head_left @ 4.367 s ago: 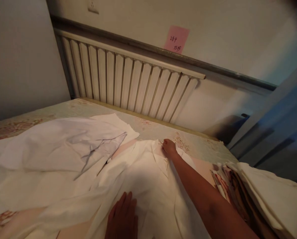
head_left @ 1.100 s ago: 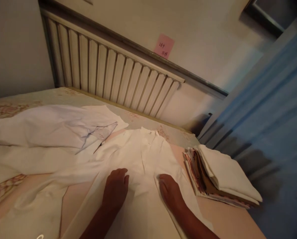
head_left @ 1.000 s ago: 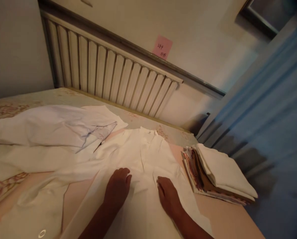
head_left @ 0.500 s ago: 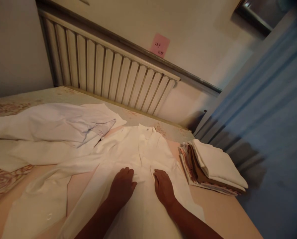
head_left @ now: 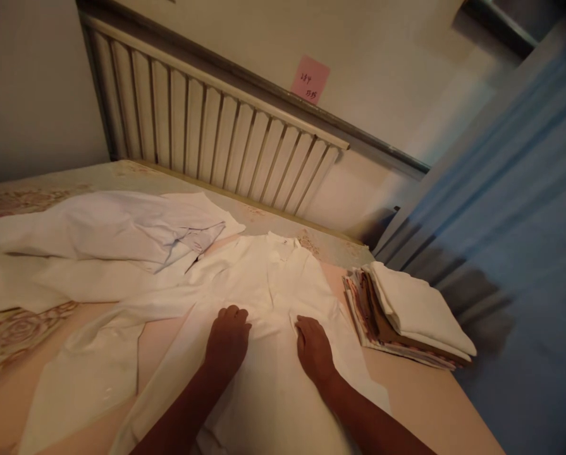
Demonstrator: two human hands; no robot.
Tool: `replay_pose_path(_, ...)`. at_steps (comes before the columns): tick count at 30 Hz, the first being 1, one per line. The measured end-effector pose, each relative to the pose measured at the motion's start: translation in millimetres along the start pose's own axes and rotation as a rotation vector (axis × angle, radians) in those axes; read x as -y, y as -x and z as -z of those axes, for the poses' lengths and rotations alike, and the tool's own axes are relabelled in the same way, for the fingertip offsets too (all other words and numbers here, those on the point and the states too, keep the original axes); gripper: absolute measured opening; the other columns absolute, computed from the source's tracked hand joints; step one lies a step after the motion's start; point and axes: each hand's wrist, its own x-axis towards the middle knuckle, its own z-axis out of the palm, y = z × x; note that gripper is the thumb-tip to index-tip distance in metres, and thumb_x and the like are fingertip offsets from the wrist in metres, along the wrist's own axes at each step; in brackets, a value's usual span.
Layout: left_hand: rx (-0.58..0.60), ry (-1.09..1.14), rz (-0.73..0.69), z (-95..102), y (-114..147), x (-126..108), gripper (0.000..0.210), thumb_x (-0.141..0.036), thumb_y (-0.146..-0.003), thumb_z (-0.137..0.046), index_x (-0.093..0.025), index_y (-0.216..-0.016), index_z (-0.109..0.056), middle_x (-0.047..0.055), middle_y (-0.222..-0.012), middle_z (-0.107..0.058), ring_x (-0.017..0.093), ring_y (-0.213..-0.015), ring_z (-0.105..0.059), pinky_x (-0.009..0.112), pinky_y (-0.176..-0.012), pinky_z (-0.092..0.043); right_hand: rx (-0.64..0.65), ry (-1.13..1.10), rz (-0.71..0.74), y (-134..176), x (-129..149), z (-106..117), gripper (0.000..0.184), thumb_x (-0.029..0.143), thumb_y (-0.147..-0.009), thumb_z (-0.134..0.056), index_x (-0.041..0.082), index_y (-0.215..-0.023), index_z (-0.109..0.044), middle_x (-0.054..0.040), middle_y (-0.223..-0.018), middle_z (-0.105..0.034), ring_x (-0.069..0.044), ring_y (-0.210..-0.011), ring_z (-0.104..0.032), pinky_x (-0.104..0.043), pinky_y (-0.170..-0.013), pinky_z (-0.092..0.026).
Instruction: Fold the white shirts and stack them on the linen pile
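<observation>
Fingers bent, the left hand [head_left: 228,338] and right hand [head_left: 313,351] rest on the white long-sleeved shirt [head_left: 274,385], lower centre; whether either pinches cloth is unclear. Uneven dragging could crease its front.

A radiator [head_left: 219,133], curtain [head_left: 520,234] and flowered cover [head_left: 24,338] suggest a home.

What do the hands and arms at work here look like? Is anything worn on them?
Both the left hand and right hand are ungloved. The forearms are bare as far as they show, without sleeves, watch or bracelet. No ring can be made out in the dim light.
</observation>
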Motion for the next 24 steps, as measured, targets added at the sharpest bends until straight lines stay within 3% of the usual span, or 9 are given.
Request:
replay_pose_path(8,0.128,-0.020,0.087,2.1,0.5,4.1,0.024,-0.007,-0.082,-0.038,-0.018,-0.089,-0.057,0.007,-0.090,-0.059,0.020,-0.088,-0.054,0.030,-0.076,-0.038,-0.002,0.000,0.006,-0.5,0.6,1.8,0.031,0.005,-0.085,-0.041,0.017,-0.105,-0.061,-0.0117,-0.111,-0.062,-0.023,-0.107,-0.054,-0.045,-0.096,-0.045)
replay_pose_path(14,0.181,0.236,0.150,8.6,-7.6,16.6,0.020,-0.013,-0.082,-0.037,-0.021,-0.082,-0.055,0.003,-0.085,-0.062,0.016,-0.079,-0.055,0.027,-0.070,-0.037,-0.026,0.004,0.021,0.2,0.0,0.4,0.031,0.006,-0.085,-0.040,0.018,-0.105,-0.061,-0.0114,-0.110,-0.063,-0.023,-0.106,-0.055,-0.045,-0.095,-0.045)
replay_pose_path(19,0.021,0.355,0.220,13.9,-15.2,27.6,0.017,-0.018,-0.081,-0.038,-0.021,-0.075,-0.054,0.002,-0.078,-0.061,0.016,-0.077,-0.056,0.027,-0.070,-0.038,-0.035,-0.008,0.015,0.6,-0.8,-0.8,0.031,0.008,-0.087,-0.040,0.018,-0.107,-0.061,-0.0105,-0.108,-0.063,-0.023,-0.105,-0.055,-0.044,-0.094,-0.046)
replay_pose_path(24,-0.150,0.401,0.382,24.2,-18.4,35.5,0.018,-0.022,-0.081,-0.040,-0.021,-0.079,-0.058,0.002,-0.079,-0.063,0.018,-0.078,-0.058,0.027,-0.069,-0.039,-0.029,-0.009,0.016,-0.2,0.5,1.3,0.031,0.007,-0.086,-0.040,0.018,-0.106,-0.062,-0.0110,-0.110,-0.063,-0.023,-0.107,-0.055,-0.045,-0.096,-0.045)
